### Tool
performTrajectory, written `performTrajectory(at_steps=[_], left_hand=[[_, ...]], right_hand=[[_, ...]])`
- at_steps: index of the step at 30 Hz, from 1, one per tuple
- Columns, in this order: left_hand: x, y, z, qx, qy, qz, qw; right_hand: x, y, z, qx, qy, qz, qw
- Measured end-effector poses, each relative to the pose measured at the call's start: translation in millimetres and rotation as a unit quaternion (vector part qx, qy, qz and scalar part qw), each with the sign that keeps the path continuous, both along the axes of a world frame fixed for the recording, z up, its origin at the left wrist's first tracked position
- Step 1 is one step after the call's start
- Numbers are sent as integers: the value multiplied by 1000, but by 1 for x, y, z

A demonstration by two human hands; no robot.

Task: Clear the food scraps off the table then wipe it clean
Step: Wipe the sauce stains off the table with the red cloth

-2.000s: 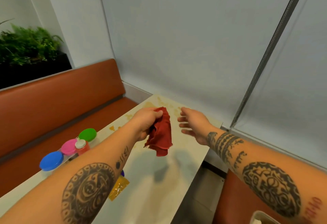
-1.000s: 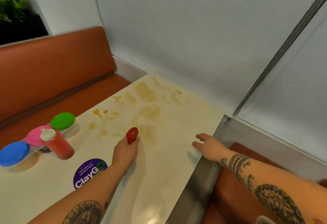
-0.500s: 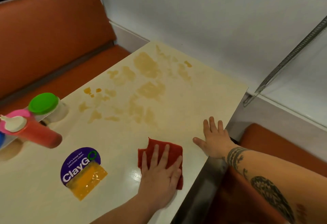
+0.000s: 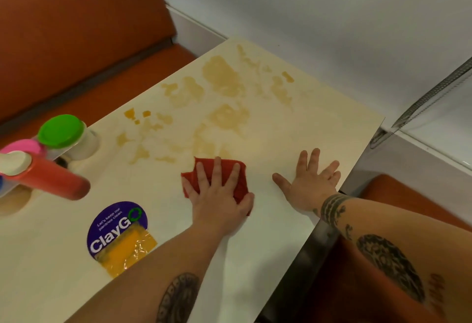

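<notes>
Red cloth is lying flat on the cream worktop, in the middle of the side nearest you. You are pressing it down with your left hand. That hand's grip is spread apart: the fingers are lying straight on top of the cloth and are not curling round it. The thumb is resting along the cloth's right edge.

Your right hand is lying flat on the worktop just beside the cloth, near the right edge. Its grip is spread apart too, and it is holding nothing.

Brown smears are covering the far half of the worktop, up toward the white wall. The nearest smear is sitting just beside the top edge of the cloth. A few small orange bits are lying at the left of the smears.

To your left, a yellow wrapper is lying partly over a round purple sticker. A red bottle with a white cap is showing at the left side. A tub with a green lid and a pink lid are sitting close behind it. An orange bench seat is running behind the worktop.
</notes>
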State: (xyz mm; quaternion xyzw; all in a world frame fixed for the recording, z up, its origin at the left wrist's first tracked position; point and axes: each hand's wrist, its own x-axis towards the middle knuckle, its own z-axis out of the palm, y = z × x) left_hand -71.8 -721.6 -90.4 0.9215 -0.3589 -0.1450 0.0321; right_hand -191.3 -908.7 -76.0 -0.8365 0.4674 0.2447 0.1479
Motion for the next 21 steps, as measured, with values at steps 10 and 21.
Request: performTrajectory(at_steps=[10, 21], left_hand=[[93, 58, -5, 30, -17, 166, 985], [138, 32, 1, 65, -14, 213, 975]], right_hand=[[34, -40, 32, 40, 65, 70, 995], [49, -39, 26, 41, 85, 73, 993]])
